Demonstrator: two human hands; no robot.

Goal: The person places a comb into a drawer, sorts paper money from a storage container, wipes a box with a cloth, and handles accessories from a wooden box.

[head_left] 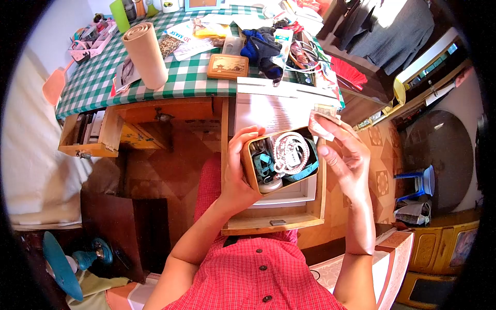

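My left hand [242, 173] is wrapped around the left side of an open box [253, 182] with a tan rim, held over the pulled-out drawer [243, 224]. Inside the box lie a coiled white braided cord [281, 153], a blue tape [305, 172] and other small items, partly hidden under the cord. At the box's upper right corner, my right hand [351, 155] is closed with thumb and fingers on a small pale piece [321, 128] that looks like folded paper. In the drawer, under the box, are a printed white sheet [258, 114] and a white tray-like box [289, 196].
On the green checked tablecloth [191, 80] stand a rolled tan mat [144, 57], a wooden-looking lid [227, 66], packets and cables. A second drawer [90, 132] is open at left. A blue stool [418, 182] stands at right, a teal lamp [62, 266] lower left.
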